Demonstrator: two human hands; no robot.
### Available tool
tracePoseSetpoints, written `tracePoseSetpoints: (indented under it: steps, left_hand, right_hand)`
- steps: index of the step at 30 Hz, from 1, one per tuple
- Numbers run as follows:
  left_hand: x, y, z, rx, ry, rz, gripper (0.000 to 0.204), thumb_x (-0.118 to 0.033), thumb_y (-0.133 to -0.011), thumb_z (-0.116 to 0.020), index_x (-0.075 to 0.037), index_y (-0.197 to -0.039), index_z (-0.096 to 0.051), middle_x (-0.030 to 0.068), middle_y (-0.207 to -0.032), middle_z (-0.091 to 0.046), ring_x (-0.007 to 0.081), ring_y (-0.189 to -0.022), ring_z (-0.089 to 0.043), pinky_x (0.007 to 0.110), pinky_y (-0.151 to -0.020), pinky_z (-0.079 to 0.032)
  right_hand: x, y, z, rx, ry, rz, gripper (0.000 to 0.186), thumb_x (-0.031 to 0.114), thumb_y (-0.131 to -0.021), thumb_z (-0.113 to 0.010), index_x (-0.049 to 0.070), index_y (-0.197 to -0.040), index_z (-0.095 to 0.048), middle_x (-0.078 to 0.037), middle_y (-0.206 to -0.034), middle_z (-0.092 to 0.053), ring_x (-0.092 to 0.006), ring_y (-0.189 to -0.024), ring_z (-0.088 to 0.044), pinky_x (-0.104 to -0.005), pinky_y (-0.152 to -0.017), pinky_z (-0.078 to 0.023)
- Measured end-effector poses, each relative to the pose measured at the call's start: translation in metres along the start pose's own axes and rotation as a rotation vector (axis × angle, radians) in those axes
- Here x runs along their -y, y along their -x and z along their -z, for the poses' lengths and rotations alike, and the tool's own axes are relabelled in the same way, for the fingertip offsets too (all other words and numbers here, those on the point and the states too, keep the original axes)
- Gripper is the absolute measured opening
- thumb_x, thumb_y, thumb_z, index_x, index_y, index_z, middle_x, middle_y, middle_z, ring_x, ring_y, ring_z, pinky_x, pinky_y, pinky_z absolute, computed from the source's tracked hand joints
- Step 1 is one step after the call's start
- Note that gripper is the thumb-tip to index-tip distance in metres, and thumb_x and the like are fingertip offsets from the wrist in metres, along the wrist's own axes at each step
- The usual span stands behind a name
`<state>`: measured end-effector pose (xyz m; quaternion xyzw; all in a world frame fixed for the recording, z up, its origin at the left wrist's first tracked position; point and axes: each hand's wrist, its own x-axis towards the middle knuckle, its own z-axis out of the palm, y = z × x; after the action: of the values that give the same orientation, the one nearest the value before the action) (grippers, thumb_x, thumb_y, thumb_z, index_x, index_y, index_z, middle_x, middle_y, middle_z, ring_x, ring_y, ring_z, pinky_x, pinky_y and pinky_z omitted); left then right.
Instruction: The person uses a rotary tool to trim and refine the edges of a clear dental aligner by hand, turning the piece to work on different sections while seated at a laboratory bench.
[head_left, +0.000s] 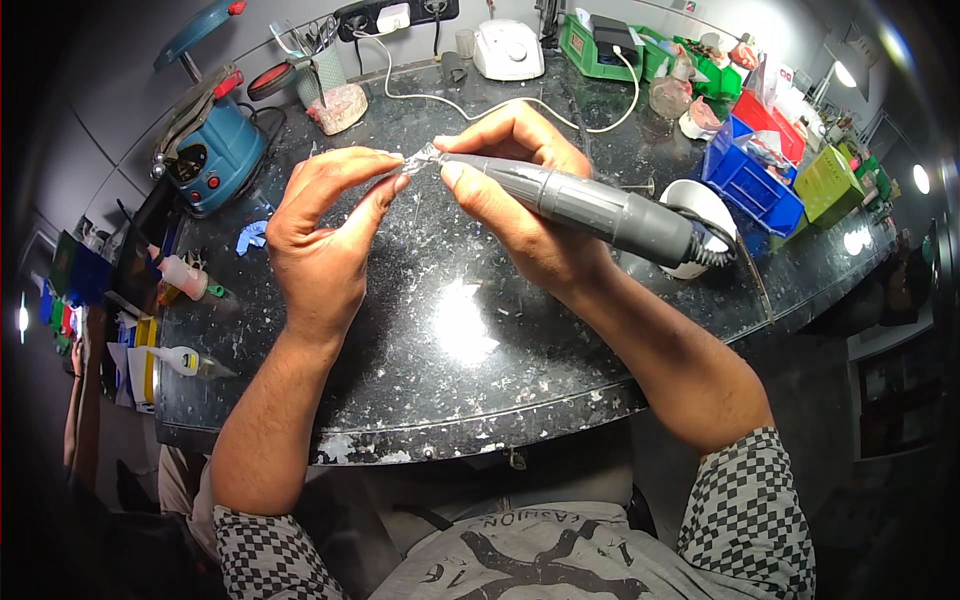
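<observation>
My right hand [545, 215] is closed round a dark grey rotary handpiece [580, 205], whose coiled cord leaves its rear end. The tip points left and meets a small clear, shiny piece [420, 160]. Between thumb and fingertips, my left hand [335, 205] pinches that piece from the other side. Its exact kind is too small to make out. Both hands are raised over the speckled black worktop [400, 350], fingertips close together.
A blue machine [215, 150] stands at the left, near a tool holder [322, 75]. White control box [507, 50] and cable lie at the back. Blue bin [750, 180], green bin [590, 50] and white cup [690, 225] are to the right. A small bottle [180, 360] lies left.
</observation>
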<state>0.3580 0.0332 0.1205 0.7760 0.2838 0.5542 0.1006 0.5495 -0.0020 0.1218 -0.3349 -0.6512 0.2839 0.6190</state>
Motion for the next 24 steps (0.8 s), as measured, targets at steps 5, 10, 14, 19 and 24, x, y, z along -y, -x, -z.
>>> tracePoseSetpoints:
  steps: [5, 10, 14, 19, 24]
  left_hand:
    - [-0.005, 0.000, -0.004, 0.006, 0.065, 0.123, 0.017, 0.002, -0.083, -0.073, -0.001, -0.100, -0.073, 0.0060, -0.101, -0.071, 0.0133, -0.097, -0.064, 0.026, -0.090, -0.048]
    - [-0.004, 0.002, -0.005, 0.003, 0.200, 0.276, 0.016, 0.001, -0.086, -0.071, 0.001, -0.102, -0.072, 0.0065, -0.102, -0.071, 0.0122, -0.095, -0.065, 0.025, -0.089, -0.050]
    - [0.001, 0.002, -0.005, 0.002, 0.248, 0.287, 0.017, 0.001, -0.087, -0.071, 0.001, -0.104, -0.071, 0.0067, -0.102, -0.071, 0.0123, -0.096, -0.065, 0.025, -0.089, -0.050]
    - [0.003, 0.002, -0.008, -0.027, 0.284, 0.285, 0.019, -0.001, -0.083, -0.075, -0.003, -0.102, -0.073, 0.0053, -0.099, -0.073, 0.0115, -0.094, -0.066, 0.026, -0.088, -0.050]
    - [0.002, 0.002, -0.007, -0.026, 0.342, 0.296, 0.020, 0.001, -0.085, -0.072, -0.001, -0.105, -0.071, 0.0062, -0.102, -0.071, 0.0124, -0.097, -0.066, 0.026, -0.089, -0.050]
  right_hand:
    - [-0.009, -0.004, 0.002, -0.113, -0.112, 0.089, 0.022, 0.015, -0.095, -0.065, 0.001, -0.111, -0.058, -0.009, -0.099, -0.067, -0.0129, -0.097, -0.064, -0.0270, -0.088, -0.051]
    - [-0.009, -0.010, -0.001, -0.218, -0.083, 0.085, 0.018, 0.010, -0.094, -0.066, 0.005, -0.110, -0.064, -0.004, -0.096, -0.066, -0.0092, -0.088, -0.063, -0.0238, -0.077, -0.052]
    - [-0.008, -0.005, 0.000, -0.118, 0.018, 0.071, 0.028, 0.005, -0.087, -0.070, 0.007, -0.114, -0.063, -0.005, -0.095, -0.066, -0.0109, -0.092, -0.065, -0.0256, -0.081, -0.053]
    - [-0.007, -0.005, 0.001, -0.091, 0.008, 0.078, 0.030, 0.005, -0.086, -0.071, 0.008, -0.114, -0.062, -0.006, -0.097, -0.067, -0.0114, -0.092, -0.066, -0.0263, -0.082, -0.053]
    - [-0.007, -0.006, 0.000, -0.104, 0.058, 0.077, 0.031, 0.005, -0.085, -0.072, 0.008, -0.114, -0.062, -0.006, -0.098, -0.068, -0.0118, -0.095, -0.066, -0.0273, -0.084, -0.053]
